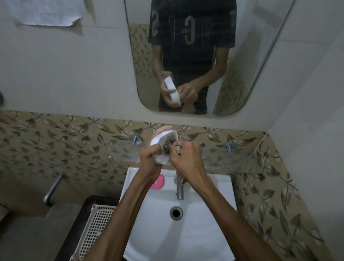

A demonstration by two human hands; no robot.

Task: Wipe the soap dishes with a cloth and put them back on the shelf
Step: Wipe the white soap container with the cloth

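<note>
My left hand (149,156) grips a white soap dish (161,142), tilted on its side above the back of the sink. My right hand (185,158) is closed on a patterned cloth (171,147) and presses it into the dish's hollow. Most of the cloth is hidden inside my fist. A glass shelf (225,158) runs along the leaf-patterned tiles just behind my hands. The mirror (249,54) above reflects the dish and both hands.
A white sink (202,230) lies below, with a metal tap (180,190) and a pink soap (158,182) on its back rim. A white mesh basket (96,225) sits at the sink's left. A metal pipe (52,188) sticks out from the left wall.
</note>
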